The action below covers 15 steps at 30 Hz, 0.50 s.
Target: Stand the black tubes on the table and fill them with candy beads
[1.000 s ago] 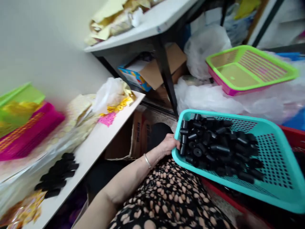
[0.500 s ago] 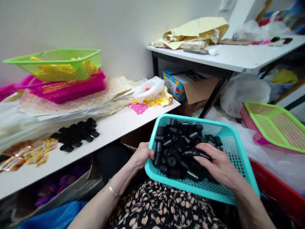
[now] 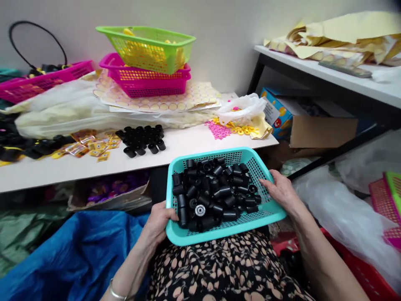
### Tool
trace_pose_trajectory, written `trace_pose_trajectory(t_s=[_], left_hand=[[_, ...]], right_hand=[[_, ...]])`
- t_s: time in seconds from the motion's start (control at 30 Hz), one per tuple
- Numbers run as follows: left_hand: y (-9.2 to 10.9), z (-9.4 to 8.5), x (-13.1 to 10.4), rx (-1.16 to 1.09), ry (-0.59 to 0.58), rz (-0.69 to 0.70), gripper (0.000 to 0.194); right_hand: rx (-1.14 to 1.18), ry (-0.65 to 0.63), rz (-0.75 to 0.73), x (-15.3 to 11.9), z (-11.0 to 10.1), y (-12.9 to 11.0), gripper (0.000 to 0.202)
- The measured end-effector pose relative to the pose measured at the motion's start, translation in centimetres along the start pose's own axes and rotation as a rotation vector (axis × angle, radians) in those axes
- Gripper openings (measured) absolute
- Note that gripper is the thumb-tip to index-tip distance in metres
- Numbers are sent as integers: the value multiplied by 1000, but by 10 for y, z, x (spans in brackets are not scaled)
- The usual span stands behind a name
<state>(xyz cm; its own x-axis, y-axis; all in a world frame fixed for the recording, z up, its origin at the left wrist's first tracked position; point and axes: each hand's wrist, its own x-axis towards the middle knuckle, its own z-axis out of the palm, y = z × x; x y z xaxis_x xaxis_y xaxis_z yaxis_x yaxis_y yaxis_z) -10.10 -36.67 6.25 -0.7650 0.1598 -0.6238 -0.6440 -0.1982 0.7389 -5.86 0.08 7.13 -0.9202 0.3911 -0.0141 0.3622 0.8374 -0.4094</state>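
A turquoise plastic basket [image 3: 219,237] rests at my lap, heaped with small black plastic cylinders [image 3: 223,191]. My left hand [image 3: 159,219] grips its left rim, the thumb over the edge. On the opposite side my right hand [image 3: 280,190] holds the right rim, with the thumb and part of the fingers inside the wall. One cylinder shows a pale round end facing up. Beyond the basket, a group of similar black cylinders [image 3: 140,139] stands on the white table [image 3: 188,142].
Left of the standing cylinders lie orange-gold packets [image 3: 94,144]. Pink bits [image 3: 219,130] and yellow rings [image 3: 246,127] lie by a white bag [image 3: 242,106]. A green basket [image 3: 147,48] sits on a magenta basket [image 3: 150,81]. A blue bag [image 3: 78,251] lies lower left; an open carton [image 3: 322,131] is under the right-hand table.
My right hand has left the cylinders and taken the basket's right rim. The basket has turned and come nearer the white table. My view has swung to the left.
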Motion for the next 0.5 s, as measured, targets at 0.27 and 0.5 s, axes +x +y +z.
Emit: trace_pose_trajectory(t_s=[0.27,0.5], left_hand=[[5,-19,13,58,116,17,24],[23,-27,8,507,353,346,58]], right_hand=[[-78,-7,-48,25,15,-22,9],[-146,-162,-168,29,-1,-9,19]])
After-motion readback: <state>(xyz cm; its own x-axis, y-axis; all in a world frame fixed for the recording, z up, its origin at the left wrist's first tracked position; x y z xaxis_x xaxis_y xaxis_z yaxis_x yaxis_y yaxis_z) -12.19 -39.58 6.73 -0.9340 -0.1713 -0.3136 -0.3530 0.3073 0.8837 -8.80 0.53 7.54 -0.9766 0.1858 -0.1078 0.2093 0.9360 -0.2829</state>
